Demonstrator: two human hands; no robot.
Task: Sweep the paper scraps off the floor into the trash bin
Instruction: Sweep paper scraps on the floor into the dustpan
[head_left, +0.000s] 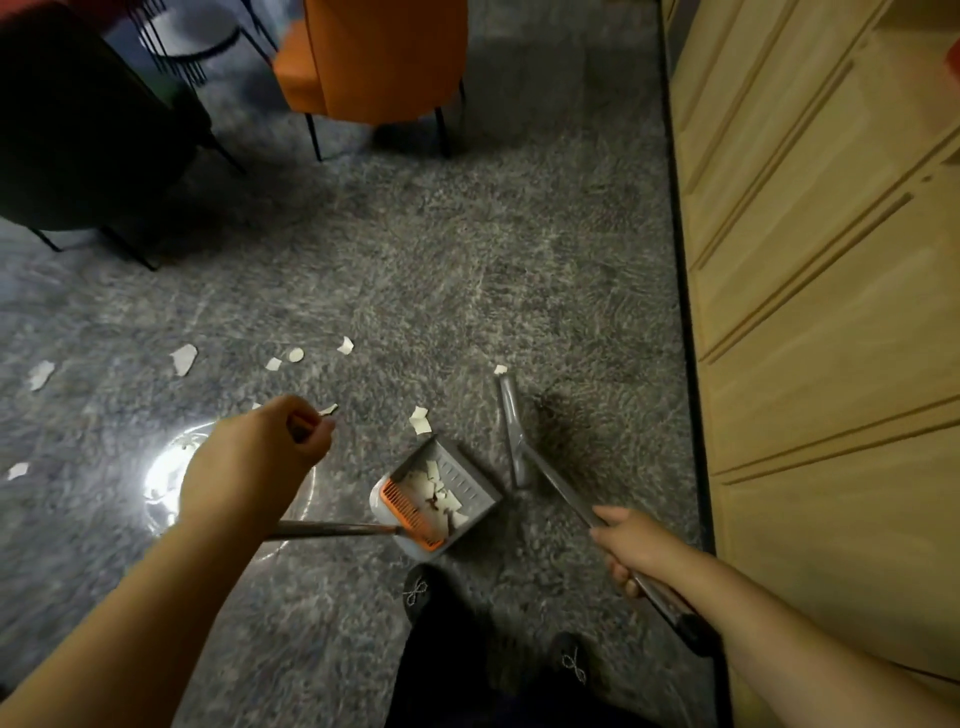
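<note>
Left hand (260, 452) fingers clenched round the dustpan (436, 499) handle; the pan rests on the floor (415, 270) holding paper scraps (439, 491). Right hand (636, 545) fingers grasp the broom (514, 431) handle; bristles blurred. Loose scraps (183, 358) lie beyond, toward the floor's left edge. Cabinet (831, 260) bounds the right.

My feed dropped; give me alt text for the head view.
Left hand holds a dustpan of paper scraps; right hand grips a broom beside it. More loose scraps lie on the grey floor.
</note>
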